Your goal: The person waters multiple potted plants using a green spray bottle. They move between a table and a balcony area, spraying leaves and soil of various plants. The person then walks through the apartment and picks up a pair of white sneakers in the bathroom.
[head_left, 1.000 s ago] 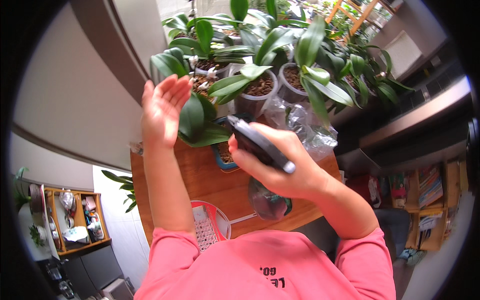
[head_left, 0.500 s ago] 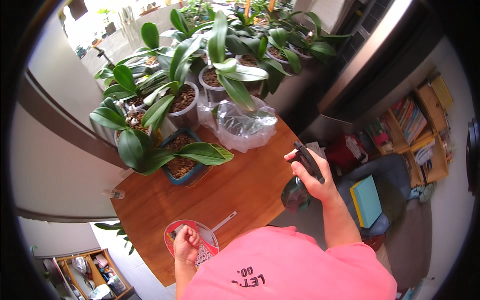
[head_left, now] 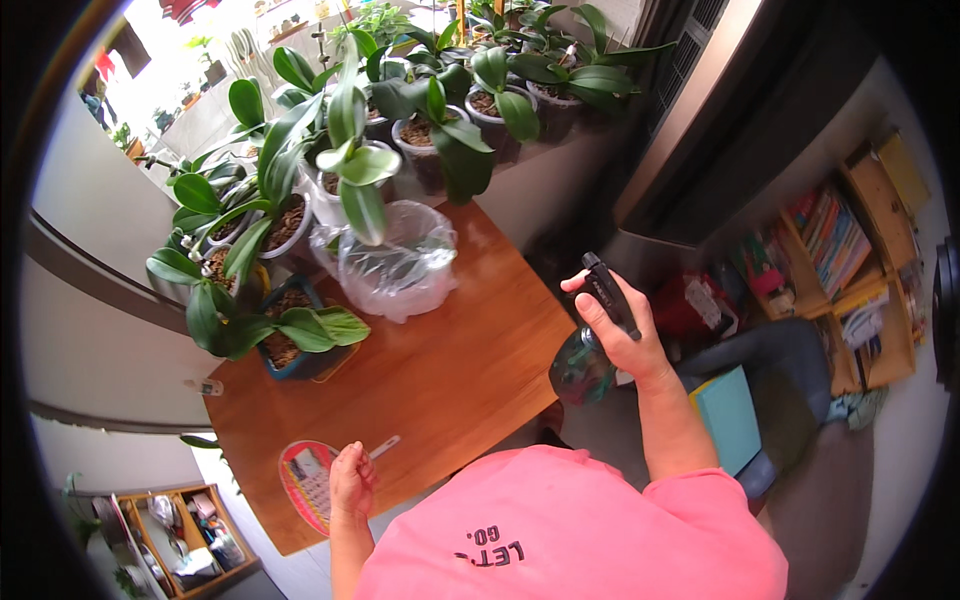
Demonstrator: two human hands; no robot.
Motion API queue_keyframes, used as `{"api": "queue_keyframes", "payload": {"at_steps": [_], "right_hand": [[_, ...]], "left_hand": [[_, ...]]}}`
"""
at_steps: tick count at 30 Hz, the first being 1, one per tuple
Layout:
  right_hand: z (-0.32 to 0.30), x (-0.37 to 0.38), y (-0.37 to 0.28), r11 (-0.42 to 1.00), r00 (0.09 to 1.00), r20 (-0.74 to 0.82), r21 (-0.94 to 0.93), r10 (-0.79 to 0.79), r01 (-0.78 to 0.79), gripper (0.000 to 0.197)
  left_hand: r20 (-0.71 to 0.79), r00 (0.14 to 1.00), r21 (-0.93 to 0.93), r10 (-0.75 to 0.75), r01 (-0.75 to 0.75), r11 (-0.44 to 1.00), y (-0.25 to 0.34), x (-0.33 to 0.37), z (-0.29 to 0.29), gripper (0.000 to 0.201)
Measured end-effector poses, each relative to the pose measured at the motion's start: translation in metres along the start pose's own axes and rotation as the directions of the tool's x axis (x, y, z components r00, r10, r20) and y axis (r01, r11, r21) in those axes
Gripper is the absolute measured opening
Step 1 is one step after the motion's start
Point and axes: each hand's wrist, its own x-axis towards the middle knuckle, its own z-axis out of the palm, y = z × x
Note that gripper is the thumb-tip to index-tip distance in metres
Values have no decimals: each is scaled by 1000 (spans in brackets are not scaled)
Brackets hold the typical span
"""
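Note:
My right hand (head_left: 632, 335) grips a spray bottle by its black trigger head (head_left: 607, 292). The bottle's translucent green body (head_left: 578, 370) hangs below, beside the table's right edge. My left hand (head_left: 352, 482) is closed in a loose fist, with nothing seen sticking out of it. It hovers by the right side of a red hand fan (head_left: 303, 480) with a white handle (head_left: 384, 446), partly covering it. Potted orchids with broad green leaves crowd the far side. The nearest sits in a teal rectangular pot (head_left: 283, 368). A crumpled clear plastic bag (head_left: 398, 270) lies beside them.
The wooden table (head_left: 450, 350) spreads in front of me. A small clear bottle (head_left: 208, 387) lies at its left edge. On the right are a blue chair (head_left: 780, 355) holding a light-blue book (head_left: 727, 418), and a wooden bookshelf (head_left: 875, 330). An organizer drawer (head_left: 185, 535) is at lower left.
The view has swung right, so the plants and table shift left in it. My left hand has moved from over the fan to its right side. My right hand keeps holding the spray bottle.

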Motion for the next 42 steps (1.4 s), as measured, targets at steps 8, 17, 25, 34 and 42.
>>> {"api": "queue_keyframes", "payload": {"at_steps": [8, 17, 25, 34, 42], "right_hand": [[-130, 36, 46, 999, 997, 64, 42, -38, 35, 14], [-208, 86, 80, 998, 995, 94, -50, -30, 35, 12], [-220, 197, 56, 999, 996, 81, -27, 35, -33, 16], [-206, 326, 40, 996, 989, 122, -44, 80, -75, 20], [-199, 377, 55, 987, 983, 164, -151, 79, -54, 21]], "left_hand": [[-130, 991, 356, -21, 66, 932, -61, 24, 135, 28], [-22, 978, 999, 206, 12, 51, -55, 45, 247, 58], [560, 706, 555, 434, -709, 436, 1, 146, 422, 28], [455, 458, 292, 764, -887, 358, 157, 286, 587, 20], [205, 503, 235, 839, -858, 457, 216, 360, 615, 28]]}}
